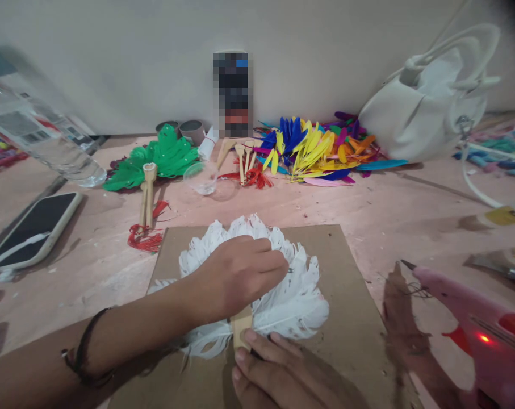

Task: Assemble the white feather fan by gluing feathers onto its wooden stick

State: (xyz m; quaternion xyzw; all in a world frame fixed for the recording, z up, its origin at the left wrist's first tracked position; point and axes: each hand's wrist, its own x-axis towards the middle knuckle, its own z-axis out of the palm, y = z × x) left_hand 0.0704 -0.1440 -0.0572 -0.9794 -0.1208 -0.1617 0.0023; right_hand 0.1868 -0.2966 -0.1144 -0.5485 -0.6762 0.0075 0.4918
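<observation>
Your right grip (285,369) holds the pale wooden handle (241,324); your curled left grip (240,275), contents hidden, overlies white feathers (302,301) nearer the brown cardboard (351,324)'s far edge.

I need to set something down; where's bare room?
Bare table shows between the flat phone and the cardboard, and between the bright feathers and the glue gun. Crowded: along the wall, from green fan to bag.

Readable text: none | bottle label (16,128): too blurred to read
</observation>
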